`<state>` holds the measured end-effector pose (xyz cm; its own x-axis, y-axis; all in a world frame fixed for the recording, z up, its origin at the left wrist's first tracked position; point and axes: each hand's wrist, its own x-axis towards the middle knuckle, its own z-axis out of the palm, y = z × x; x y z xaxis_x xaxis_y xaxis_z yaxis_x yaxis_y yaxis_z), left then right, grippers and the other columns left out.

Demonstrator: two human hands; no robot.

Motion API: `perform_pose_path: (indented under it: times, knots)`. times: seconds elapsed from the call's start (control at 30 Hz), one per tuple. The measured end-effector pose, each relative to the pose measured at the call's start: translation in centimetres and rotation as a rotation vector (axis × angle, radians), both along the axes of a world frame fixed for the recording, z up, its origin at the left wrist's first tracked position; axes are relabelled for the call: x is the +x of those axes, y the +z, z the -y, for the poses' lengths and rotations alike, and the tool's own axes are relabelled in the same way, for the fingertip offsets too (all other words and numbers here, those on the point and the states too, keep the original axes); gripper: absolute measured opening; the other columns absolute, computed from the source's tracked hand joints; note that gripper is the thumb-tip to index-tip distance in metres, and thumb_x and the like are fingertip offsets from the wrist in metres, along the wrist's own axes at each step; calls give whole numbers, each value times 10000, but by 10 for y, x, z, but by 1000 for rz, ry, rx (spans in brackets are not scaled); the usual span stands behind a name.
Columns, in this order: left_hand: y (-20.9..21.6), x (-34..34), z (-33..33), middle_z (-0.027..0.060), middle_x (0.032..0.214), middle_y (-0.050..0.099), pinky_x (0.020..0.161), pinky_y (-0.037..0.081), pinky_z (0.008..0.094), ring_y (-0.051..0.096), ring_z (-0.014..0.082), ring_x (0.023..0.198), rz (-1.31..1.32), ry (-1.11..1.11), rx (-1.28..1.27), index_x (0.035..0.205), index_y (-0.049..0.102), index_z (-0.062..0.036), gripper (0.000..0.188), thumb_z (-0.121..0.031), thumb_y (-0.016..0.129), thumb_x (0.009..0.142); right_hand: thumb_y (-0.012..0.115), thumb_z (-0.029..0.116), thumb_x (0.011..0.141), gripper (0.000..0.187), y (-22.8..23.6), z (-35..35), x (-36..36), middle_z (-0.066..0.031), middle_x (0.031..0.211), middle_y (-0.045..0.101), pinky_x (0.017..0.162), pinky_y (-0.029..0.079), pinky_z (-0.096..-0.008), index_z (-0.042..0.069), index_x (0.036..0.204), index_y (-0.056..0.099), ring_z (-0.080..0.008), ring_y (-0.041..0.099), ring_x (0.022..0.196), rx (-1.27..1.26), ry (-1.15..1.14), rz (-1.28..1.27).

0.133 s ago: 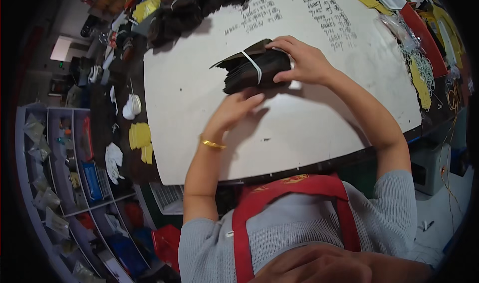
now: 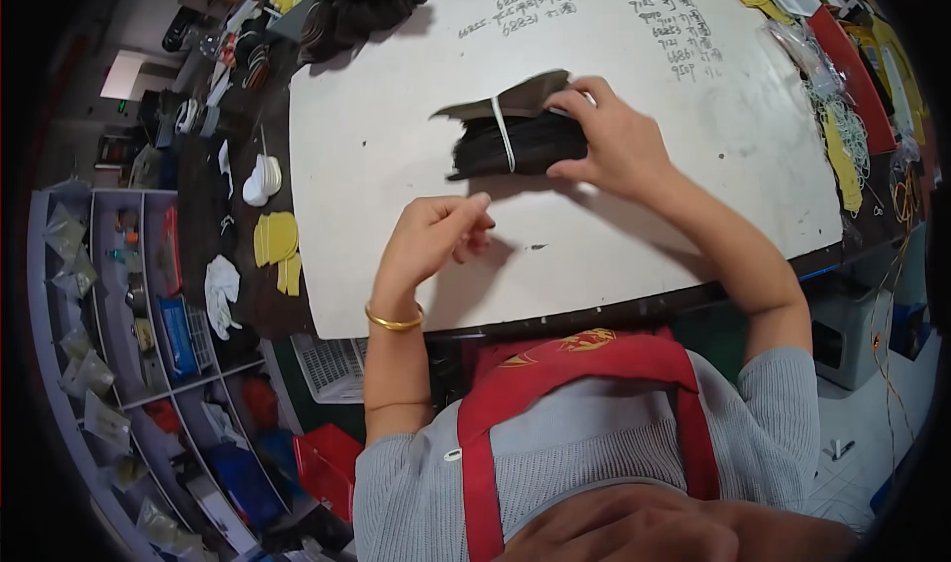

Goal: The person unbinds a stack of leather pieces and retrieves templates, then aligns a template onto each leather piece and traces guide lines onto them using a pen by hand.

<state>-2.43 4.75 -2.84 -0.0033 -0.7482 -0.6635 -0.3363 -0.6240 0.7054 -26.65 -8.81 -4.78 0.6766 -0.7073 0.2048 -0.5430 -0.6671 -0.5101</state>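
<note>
A thick bundle of thin black leather-like pieces (image 2: 525, 144) lies on the white board (image 2: 396, 275), bound round its middle by a white band (image 2: 502, 131). Its top piece sticks up along the far side, brownish grey and slightly fanned. My right hand (image 2: 619, 141) closes on the bundle's right end, fingers on the top piece and thumb at the near side. My left hand (image 2: 436, 235) hovers just in front of the bundle's left end, apart from it. Its fingers are loosely curled, the thumb stretched above them, and I see nothing in them.
More dark bundles (image 2: 362, 12) are heaped at the board's far left. Along the left lie a white spool (image 2: 262, 180), yellow pieces (image 2: 276, 242) and a white glove (image 2: 222, 295). On the right are a red box (image 2: 850, 77) and tangled pale cord (image 2: 842, 131). Handwriting covers the board's far part.
My left hand has drawn back from the bundle toward me, its fingers curling in. The bundle, still in my right hand, now shows its top piece lifted more upright.
</note>
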Motion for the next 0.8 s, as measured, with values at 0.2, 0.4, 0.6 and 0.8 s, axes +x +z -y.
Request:
perform_pose_path:
  times: [0.2, 0.4, 0.6, 0.8]
  knots:
    - [-30, -22, -20, 195, 1373, 549, 1010, 477, 430, 568, 308, 1238, 474, 123, -691, 1497, 361, 19, 898, -348, 831, 825, 764, 395, 854, 309, 20, -49, 17, -49, 967, 708, 676, 565, -405, 137, 1019, 723, -257, 718, 830, 4, 1, 68]
    - [-28, -71, 25, 271, 1420, 457, 1019, 421, 526, 500, 416, 1278, 957, 80, -868, 1487, 280, 105, 1330, -661, 879, 580, 739, 278, 875, 183, 19, 11, 59, -56, 930, 727, 663, 562, -390, 108, 941, 754, -281, 707, 768, -307, 21, -74]
    - [-25, -61, 37, 266, 1346, 476, 975, 437, 491, 512, 406, 1240, 933, -43, -831, 1486, 280, 98, 1336, -566, 945, 536, 756, 238, 821, 199, 41, 7, 50, -165, 777, 734, 666, 588, -436, 39, 814, 758, -323, 741, 755, -148, -116, -405]
    - [-24, -63, 31, 219, 1302, 467, 955, 486, 477, 539, 404, 1199, 886, -212, -887, 1424, 333, 26, 1121, -351, 965, 578, 733, 212, 858, 173, 22, 12, 20, -135, 785, 741, 683, 594, -372, 40, 844, 749, -272, 745, 753, 116, -95, -141]
